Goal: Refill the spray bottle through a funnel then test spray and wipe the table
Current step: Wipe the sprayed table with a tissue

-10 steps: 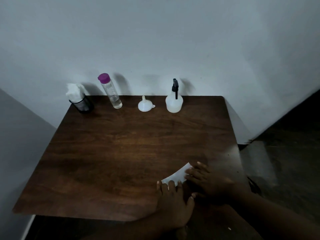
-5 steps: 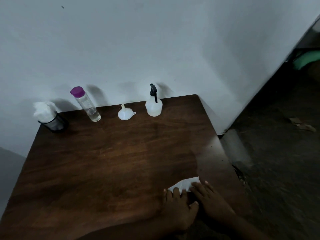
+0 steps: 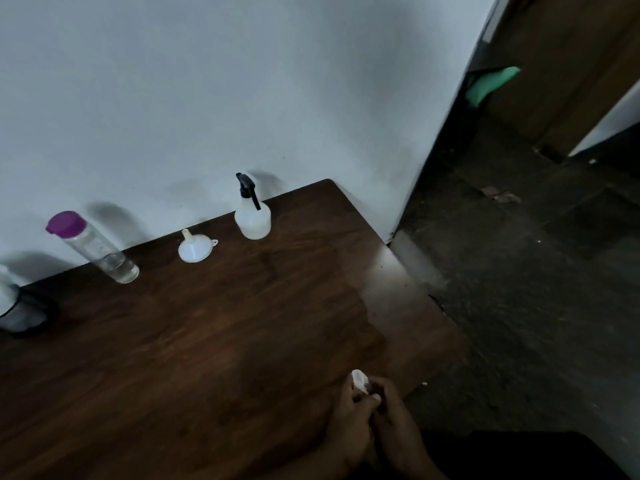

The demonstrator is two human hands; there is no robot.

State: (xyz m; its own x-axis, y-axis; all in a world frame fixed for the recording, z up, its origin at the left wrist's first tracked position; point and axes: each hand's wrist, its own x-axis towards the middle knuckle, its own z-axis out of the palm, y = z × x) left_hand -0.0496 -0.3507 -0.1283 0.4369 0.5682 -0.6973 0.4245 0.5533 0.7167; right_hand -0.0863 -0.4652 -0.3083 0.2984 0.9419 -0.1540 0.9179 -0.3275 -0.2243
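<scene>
A white spray bottle [image 3: 252, 216] with a black trigger head stands at the back of the dark wooden table [image 3: 207, 341], near the wall. Left of it a white funnel [image 3: 194, 249] lies upside down, spout up. Further left stands a clear bottle [image 3: 100, 252] with a purple cap, a little liquid at its bottom. At the table's front right corner my left hand [image 3: 349, 424] and my right hand [image 3: 398, 420] are pressed together around a crumpled white tissue [image 3: 360, 380]. Only the tissue's tip shows above the fingers.
A dark holder with white tissues [image 3: 17, 306] sits at the left edge of the view. The white wall runs along the table's back. To the right lies dark floor with a doorway, and a green cloth [image 3: 488, 84] hangs there.
The tissue lay flat under my fingers before; now both hands have bunched it up and lifted it slightly. The camera has swung to the right, so the table's items sit further left.
</scene>
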